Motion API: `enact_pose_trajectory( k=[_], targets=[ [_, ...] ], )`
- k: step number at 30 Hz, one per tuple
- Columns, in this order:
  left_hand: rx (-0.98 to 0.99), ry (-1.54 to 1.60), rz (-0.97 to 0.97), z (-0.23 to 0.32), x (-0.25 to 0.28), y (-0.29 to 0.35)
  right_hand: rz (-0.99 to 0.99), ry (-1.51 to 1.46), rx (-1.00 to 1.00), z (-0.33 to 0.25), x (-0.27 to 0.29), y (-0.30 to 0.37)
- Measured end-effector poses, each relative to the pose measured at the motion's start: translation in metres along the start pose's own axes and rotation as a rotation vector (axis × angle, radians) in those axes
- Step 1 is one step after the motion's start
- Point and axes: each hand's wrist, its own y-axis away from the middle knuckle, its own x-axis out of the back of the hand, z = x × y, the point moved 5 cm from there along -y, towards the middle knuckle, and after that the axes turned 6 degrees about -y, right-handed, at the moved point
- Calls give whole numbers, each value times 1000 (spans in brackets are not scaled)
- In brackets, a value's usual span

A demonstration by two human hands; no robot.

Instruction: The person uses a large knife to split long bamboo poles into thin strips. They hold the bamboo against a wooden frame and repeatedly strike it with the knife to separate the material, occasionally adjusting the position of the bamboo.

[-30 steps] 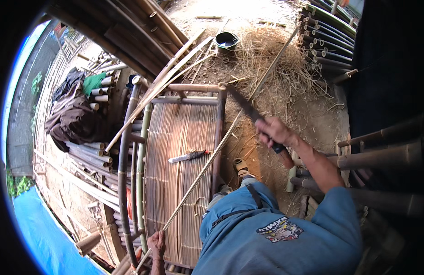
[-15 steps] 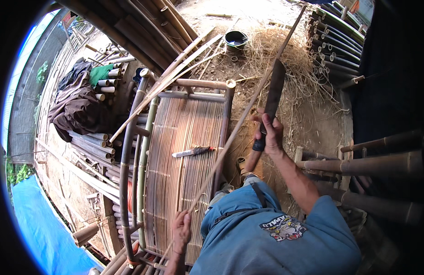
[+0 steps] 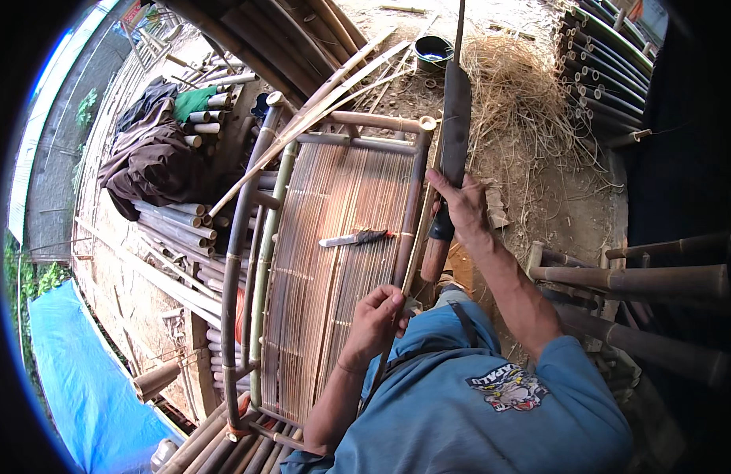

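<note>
Closed, both of them: the left hand [image 3: 377, 320] pinches a long thin strip [image 3: 459, 33] between thumb and curled fingers, leaving no visible gap, and the right hand [image 3: 462, 207] wraps the machete [image 3: 455, 130] where its dark blade meets the handle. The strip runs from the left hand toward 12 to 1 o'clock, passing close by the right hand and partly hidden by the blade, which points to 12; whether the edge bites into it cannot be told. The right hand sits at 1 o'clock from the left. At 11 o'clock from the left hand, a small knife [image 3: 354, 238] lies loose on the slatted bamboo panel [image 3: 302, 332]

For good work here, I would judge, the strip wants steady tension from the left hand, with the blade laid at a shallow angle and drawn in even strokes rather than chopped. The short grip near the blade should help fine control, but the thumb must stay off the edge. The left fingers are best kept clear of the blade's path, and the edge turned away from the blue shirt [image 3: 437, 426] at 5 o'clock
</note>
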Motion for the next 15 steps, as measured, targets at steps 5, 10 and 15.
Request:
enact_pose_trajectory(
  k=[5, 10, 15],
  targets=[
    [15, -84, 207, 2, -1, 5, -4, 243, 106, -18, -7, -3],
    [11, -190, 270, 4, -2, 6, 41, 377, 111, -14, -11, -1],
    [-1, -33, 374, -2, 24, 0, -60, 668, 91, -17, -15, 7]
  ],
)
